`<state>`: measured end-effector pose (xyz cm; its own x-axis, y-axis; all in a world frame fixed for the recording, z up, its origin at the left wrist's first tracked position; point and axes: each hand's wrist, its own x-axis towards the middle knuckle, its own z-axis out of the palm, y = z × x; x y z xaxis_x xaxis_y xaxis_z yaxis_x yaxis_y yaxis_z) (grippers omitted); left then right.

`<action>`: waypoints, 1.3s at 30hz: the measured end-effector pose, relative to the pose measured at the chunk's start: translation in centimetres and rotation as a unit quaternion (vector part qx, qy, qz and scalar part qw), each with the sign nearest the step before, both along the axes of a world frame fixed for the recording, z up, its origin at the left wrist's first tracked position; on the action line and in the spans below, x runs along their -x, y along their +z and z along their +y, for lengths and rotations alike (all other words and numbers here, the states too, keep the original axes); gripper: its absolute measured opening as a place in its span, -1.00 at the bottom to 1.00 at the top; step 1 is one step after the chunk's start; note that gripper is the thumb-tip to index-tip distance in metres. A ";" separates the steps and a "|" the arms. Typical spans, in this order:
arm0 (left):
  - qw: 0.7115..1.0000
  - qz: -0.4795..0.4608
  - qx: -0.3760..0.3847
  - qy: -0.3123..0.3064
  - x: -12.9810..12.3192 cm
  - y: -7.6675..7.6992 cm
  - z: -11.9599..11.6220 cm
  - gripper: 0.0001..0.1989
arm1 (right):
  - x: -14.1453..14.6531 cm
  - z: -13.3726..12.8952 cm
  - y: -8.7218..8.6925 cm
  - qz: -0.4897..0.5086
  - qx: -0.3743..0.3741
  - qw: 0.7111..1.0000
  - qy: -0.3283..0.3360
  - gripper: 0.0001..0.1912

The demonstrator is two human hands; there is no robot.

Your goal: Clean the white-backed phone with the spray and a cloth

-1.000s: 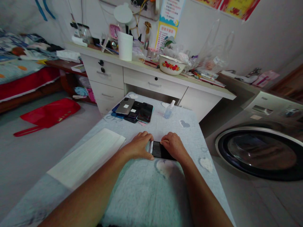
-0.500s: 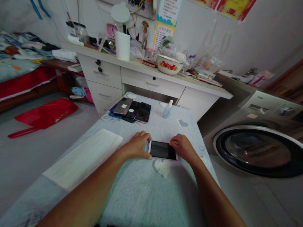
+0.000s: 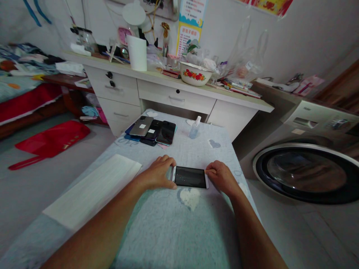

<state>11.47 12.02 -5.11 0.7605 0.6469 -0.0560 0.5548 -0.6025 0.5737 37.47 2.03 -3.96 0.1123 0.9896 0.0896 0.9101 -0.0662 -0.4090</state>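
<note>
A white-edged smartphone (image 3: 190,177) lies flat, its dark screen up, on the cloth-covered table (image 3: 165,239). Around its left end, my left hand (image 3: 160,172) grips with the thumb at the near corner and the fingers at the far corner. My right hand (image 3: 221,175) is closed at the phone's right end, fingertips pinched by the edge. Whatever sits in that pinch is too small to make out. Beyond lie several stacked phones (image 3: 166,133), and to their right stands a clear spray bottle (image 3: 194,129).
A pale folded sheet (image 3: 94,192) lies on the table's left side. Behind stands a white desk (image 3: 168,87) with a flowered bowl (image 3: 195,73) and a white cup-shaped container (image 3: 137,54). A washing machine (image 3: 305,123) is at right; a red bag (image 3: 56,138) rests on the floor.
My right hand's fingertips have moved right, from over the screen's right end to the phone's right edge. My left hand keeps its grip. The camera view has shifted slightly.
</note>
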 end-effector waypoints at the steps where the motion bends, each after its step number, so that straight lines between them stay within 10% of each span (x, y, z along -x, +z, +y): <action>1: 1.000 0.000 0.000 0.000 0.0 0.0 0.0 -0.43 | 0.0 -0.1 0.1 0.001 0.002 1.000 0.009 -0.83; 31: 0.999 -0.045 0.011 0.016 0.1 0.3 0.1 -0.42 | -0.1 -1.6 1.9 0.126 0.109 0.984 0.058 -0.91; 39: 0.972 -0.208 -0.034 0.099 -0.2 1.7 0.0 -0.83 | -0.3 -1.9 1.7 0.195 0.154 0.966 0.071 -0.94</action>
<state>11.66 12.06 -3.42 0.5677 0.7748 0.2782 0.3919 -0.5515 0.7364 37.80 0.12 -2.22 -0.0602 0.9704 -0.2338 0.6997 -0.1260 -0.7032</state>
